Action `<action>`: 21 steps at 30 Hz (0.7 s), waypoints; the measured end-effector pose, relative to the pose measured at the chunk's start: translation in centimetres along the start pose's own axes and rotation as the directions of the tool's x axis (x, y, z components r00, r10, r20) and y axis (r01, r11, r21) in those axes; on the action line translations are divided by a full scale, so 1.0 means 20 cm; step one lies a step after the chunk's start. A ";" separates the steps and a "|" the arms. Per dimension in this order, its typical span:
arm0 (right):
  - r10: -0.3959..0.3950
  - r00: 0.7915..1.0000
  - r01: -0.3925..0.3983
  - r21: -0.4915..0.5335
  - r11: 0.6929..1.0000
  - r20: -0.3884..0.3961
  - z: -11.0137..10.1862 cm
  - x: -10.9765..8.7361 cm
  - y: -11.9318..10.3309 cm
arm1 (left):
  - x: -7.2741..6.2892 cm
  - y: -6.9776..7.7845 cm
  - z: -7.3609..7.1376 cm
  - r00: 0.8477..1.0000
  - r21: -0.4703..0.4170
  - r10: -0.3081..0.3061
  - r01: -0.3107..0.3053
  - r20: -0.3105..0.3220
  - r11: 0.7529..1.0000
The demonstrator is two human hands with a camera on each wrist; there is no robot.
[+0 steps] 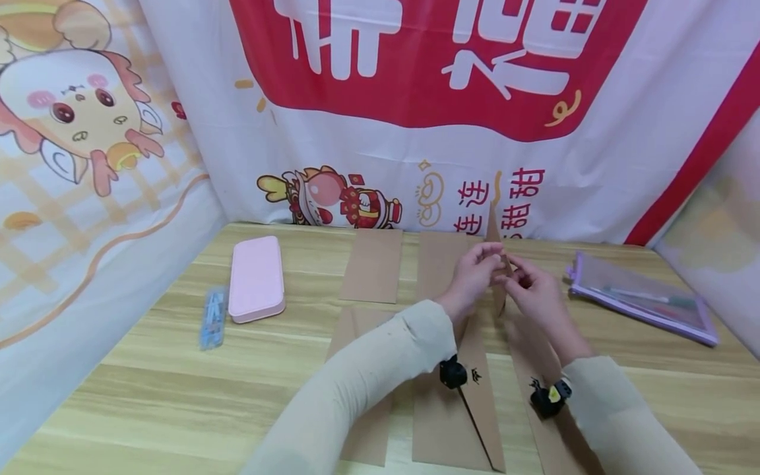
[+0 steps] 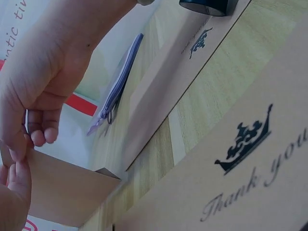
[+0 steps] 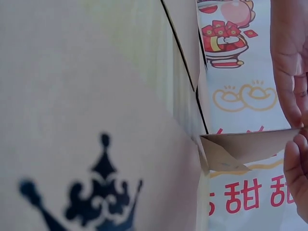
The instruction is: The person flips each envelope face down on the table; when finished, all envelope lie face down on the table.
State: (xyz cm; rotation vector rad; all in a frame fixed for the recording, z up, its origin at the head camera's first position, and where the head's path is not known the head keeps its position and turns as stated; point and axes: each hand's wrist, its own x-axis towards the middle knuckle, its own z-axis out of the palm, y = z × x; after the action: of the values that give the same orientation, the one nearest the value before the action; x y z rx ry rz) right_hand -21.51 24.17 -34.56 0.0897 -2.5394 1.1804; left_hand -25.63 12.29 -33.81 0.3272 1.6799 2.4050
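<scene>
Both hands come together over the right half of the table. Between them a brown kraft paper envelope (image 1: 497, 231) stands on edge, pinched at its upper edge by the fingertips of my left hand (image 1: 472, 274) and my right hand (image 1: 534, 290). The left wrist view shows the broad side of this envelope (image 2: 67, 192), with a small flap at its lower corner. In the right wrist view the same envelope (image 3: 255, 144) appears nearly edge-on, showing a folded inner part. Beneath the wrists lie a kraft envelope (image 1: 451, 422) with a black crown print and another envelope (image 1: 528, 369).
More brown envelopes lie at the back (image 1: 371, 267) and left of the middle (image 1: 365, 435). A pink case (image 1: 256, 280) and a small blue clear pack (image 1: 212, 318) lie left. A purple-edged mesh pouch (image 1: 644, 297) lies right. Printed cloth hangs around the wooden table (image 1: 136, 396).
</scene>
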 end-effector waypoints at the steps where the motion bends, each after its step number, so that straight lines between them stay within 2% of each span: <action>1: -0.006 1.000 0.006 -0.011 1.000 -0.021 0.00 0.00 0.00 | 0.00 0.00 0.00 1.000 -0.016 0.001 -0.001 0.014 1.000; 6: -0.048 0.985 0.042 -0.042 0.998 -0.169 0.01 -0.02 -0.01 | 0.00 -0.01 0.00 0.997 -0.039 0.008 -0.005 0.083 0.999; 11: -0.116 0.934 0.098 -0.071 0.993 -0.337 0.00 -0.03 -0.03 | -0.01 -0.01 0.01 0.993 0.005 -0.003 0.002 0.120 1.000; 14: -0.122 0.906 0.098 -0.079 0.992 -0.405 -0.01 -0.03 -0.04 | -0.01 -0.03 0.01 0.992 0.026 -0.003 -0.001 0.130 1.000; 18: -0.111 0.869 0.106 -0.038 0.994 -0.482 -0.03 -0.02 -0.04 | -0.02 -0.06 0.00 0.996 0.025 0.019 -0.021 0.084 0.999; 21: -0.036 0.851 0.080 0.061 0.995 -0.524 -0.05 -0.02 -0.03 | -0.02 -0.09 -0.01 1.000 0.029 0.018 -0.019 0.011 0.999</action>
State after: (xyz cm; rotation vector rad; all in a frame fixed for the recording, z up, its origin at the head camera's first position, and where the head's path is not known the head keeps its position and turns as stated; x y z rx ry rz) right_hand -20.74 24.57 -33.69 -0.1215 -1.9965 1.1014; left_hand -25.25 12.62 -35.51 0.3613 1.7155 2.3895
